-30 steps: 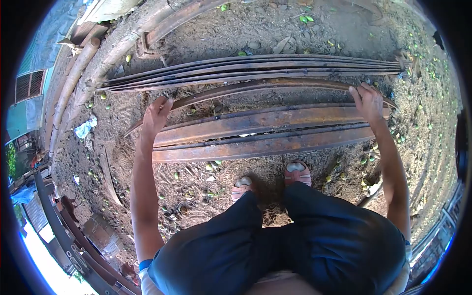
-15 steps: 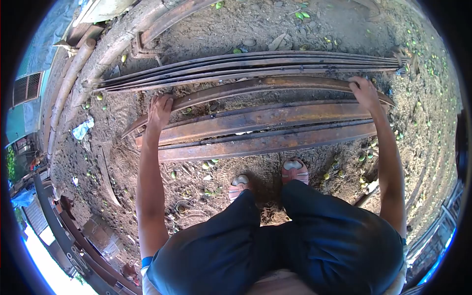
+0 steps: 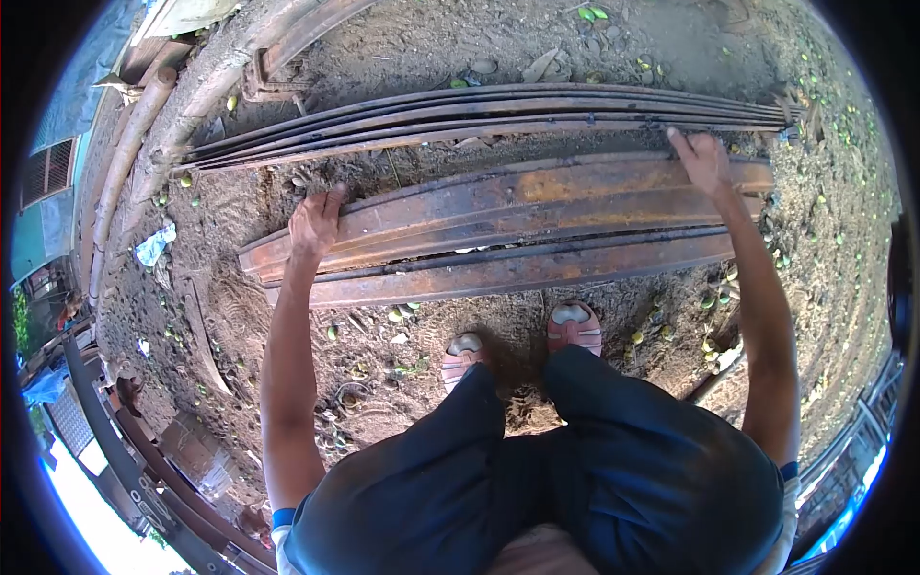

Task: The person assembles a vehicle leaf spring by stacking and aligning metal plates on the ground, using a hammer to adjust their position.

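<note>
A long rusty steel channel lies across other rusty beams on the dirt in front of me. My left hand grips its left part, fingers over the far edge. Over at the channel's right end, my right hand holds its far edge. The channel now shows its broad face, tilted toward me. My two feet in sandals stand just before the beams.
A bundle of thin dark steel strips lies just beyond the channel. Curved pipes and logs run along the left. Dirt with small green fruits and scraps surrounds the pile. More metal parts lie at lower left.
Both hands have turned the far channel over toward the stacked beams; it went from edge-up to showing its wide rusty face, now resting against the pile.
</note>
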### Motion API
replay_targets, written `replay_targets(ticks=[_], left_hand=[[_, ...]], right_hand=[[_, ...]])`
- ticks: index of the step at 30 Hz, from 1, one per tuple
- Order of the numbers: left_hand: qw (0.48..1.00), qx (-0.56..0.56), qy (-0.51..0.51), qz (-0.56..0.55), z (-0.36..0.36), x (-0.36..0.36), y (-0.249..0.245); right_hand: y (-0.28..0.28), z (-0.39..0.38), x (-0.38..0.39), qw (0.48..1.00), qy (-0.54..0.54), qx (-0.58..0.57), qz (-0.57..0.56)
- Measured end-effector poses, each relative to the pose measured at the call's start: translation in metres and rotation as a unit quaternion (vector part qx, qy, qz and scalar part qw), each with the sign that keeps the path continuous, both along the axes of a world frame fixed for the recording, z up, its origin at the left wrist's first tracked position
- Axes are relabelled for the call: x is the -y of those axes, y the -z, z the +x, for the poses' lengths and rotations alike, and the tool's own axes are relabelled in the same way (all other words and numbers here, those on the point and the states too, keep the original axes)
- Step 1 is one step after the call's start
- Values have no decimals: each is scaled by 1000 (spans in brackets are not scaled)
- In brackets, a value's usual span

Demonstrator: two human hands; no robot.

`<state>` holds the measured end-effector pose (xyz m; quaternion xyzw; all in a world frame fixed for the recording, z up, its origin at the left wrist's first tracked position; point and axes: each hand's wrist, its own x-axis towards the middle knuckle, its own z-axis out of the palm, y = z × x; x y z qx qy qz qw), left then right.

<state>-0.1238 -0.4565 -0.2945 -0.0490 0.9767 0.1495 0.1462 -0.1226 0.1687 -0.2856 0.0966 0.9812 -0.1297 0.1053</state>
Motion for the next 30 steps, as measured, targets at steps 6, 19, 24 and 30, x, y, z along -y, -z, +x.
replay_targets(ticks=[6, 19, 24, 30], left_hand=[[999, -43, -13, 22, -22, 21, -1], [999, -44, -4, -28, -28, 18, 29], [997, -64, 17, -26, -25, 21, 36], [994, -109, -14, 14, -13, 17, 35]], right_hand=[[-27, -21, 10, 999, -27, -20, -8], [41, 9, 2, 988, -42, -142, -44], [33, 15, 8, 987, -26, -148, -52], [29, 22, 14, 978, -49, -188, -72]])
